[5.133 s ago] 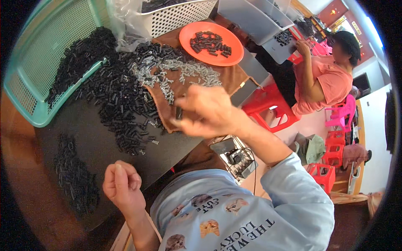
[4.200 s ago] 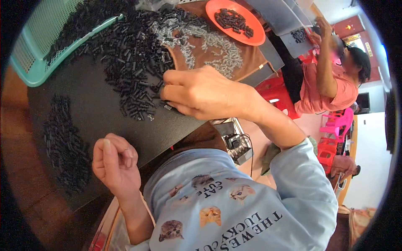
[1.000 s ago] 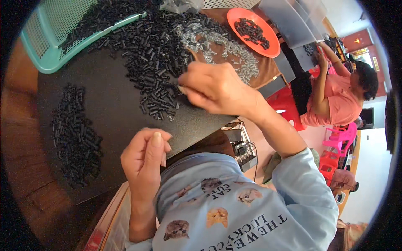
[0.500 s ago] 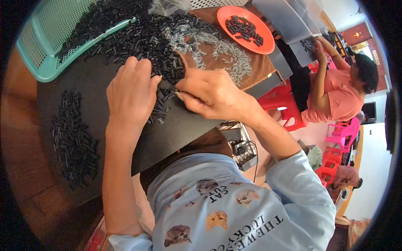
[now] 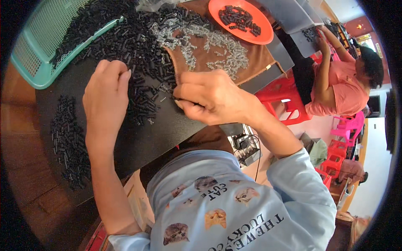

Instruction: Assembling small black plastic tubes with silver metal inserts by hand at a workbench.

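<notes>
My left hand (image 5: 106, 94) is closed over the dark table, fingers curled and thumb pressed against them. Whatever it holds is hidden. Farther right, my right hand (image 5: 211, 97) is pinched shut beside the black pile. A dark bit shows at its fingertips, too small to name. Between the hands lie small black ribbed plastic pieces (image 5: 140, 100), with a few loose metal springs (image 5: 164, 88) among them. Many more silvery springs (image 5: 228, 58) are scattered on a brown cloth (image 5: 251, 72) beyond my right hand.
A green mesh basket (image 5: 42, 77) lies tipped at the far left, black pieces spilling from it. Another heap of black pieces (image 5: 67, 142) sits at the table's left. An orange plate (image 5: 266, 35) holds black pieces. A person in pink (image 5: 341, 90) works at the right near red stools (image 5: 289, 98).
My left hand has moved left, away from the right hand, uncovering more black pieces between them. The right hand stays almost in place, still pinched. The view has shifted slightly.
</notes>
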Demonstrator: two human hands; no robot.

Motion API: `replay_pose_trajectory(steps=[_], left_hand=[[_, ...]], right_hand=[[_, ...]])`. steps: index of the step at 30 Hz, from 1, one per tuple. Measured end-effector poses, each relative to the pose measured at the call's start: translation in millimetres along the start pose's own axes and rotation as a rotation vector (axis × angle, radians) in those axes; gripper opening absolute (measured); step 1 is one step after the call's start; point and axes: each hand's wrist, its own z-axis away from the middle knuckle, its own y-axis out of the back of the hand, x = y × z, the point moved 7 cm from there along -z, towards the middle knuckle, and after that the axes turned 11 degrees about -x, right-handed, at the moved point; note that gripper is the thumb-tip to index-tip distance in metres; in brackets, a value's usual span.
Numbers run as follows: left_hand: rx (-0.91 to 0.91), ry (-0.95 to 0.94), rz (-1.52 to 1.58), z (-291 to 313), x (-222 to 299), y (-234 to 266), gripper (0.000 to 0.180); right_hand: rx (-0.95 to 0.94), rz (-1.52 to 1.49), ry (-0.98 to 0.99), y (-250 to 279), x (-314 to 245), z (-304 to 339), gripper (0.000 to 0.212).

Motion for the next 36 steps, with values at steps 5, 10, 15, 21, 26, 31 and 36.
replay_pose_trajectory(steps=[5,10,15,21,26,31,36], left_hand=[[-0.1,-0.082,0.017,0,11,-8,0.012],[-0.113,-0.094,-0.098,-1,11,-16,0.014],[-0.088,-0.061,-0.074,-4,9,-14,0.013],[-0.116,0.24,0.783,6,0,-10,0.01],[-0.063,0.195,1.159,17,-3,-20,0.016],[-0.163,0.232,1.329,29,-4,-29,0.022],[-0.136,0.232,1.42,33,-5,-32,0.016]], right_hand=[[0.019,-0.181,0.054,-4,0,1,0.009],[-0.06,-0.521,-0.126,-1,4,8,0.009],[-0.013,-1.301,-0.282,-15,4,11,0.01],[0.008,-1.525,-0.128,-28,8,12,0.012],[0.044,-1.555,-0.2,-35,9,-8,0.009],[-0.01,-1.378,-0.426,-35,12,-25,0.01],[-0.046,-1.136,-0.429,-35,13,-36,0.01]])
